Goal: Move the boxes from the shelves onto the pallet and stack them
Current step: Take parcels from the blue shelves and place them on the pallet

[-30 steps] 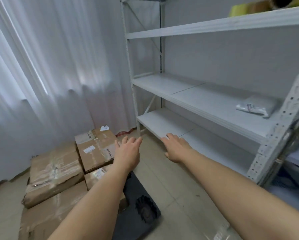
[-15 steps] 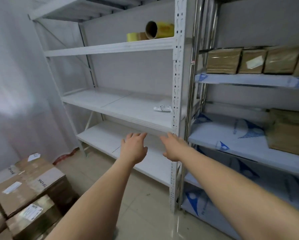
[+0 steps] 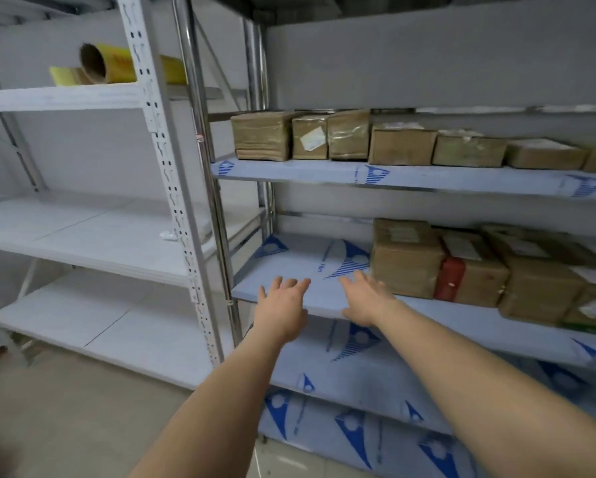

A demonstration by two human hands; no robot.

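Both arms reach forward toward the right-hand shelving unit. My left hand (image 3: 282, 310) and my right hand (image 3: 367, 298) hover with fingers spread and hold nothing, over the front edge of the middle shelf (image 3: 300, 270), which is wrapped in blue-printed film. A brown cardboard box (image 3: 405, 258) stands on that shelf just right of my right hand, apart from it. More taped boxes (image 3: 538, 277) sit further right. A row of several boxes (image 3: 348, 136) lines the upper shelf (image 3: 324, 172). The pallet is out of view.
A white shelving unit (image 3: 82, 236) stands to the left, its post (image 3: 172, 188) between the two racks. Yellow tape rolls (image 3: 103, 65) lie on its top shelf, and a small white packet (image 3: 168, 233) on its middle shelf. The tiled floor (image 3: 65, 408) lies below.
The view has swung right, from the boxes stacked on the floor past the white shelves to the box-filled rack. Both hands stayed open and now reach over the middle shelf.
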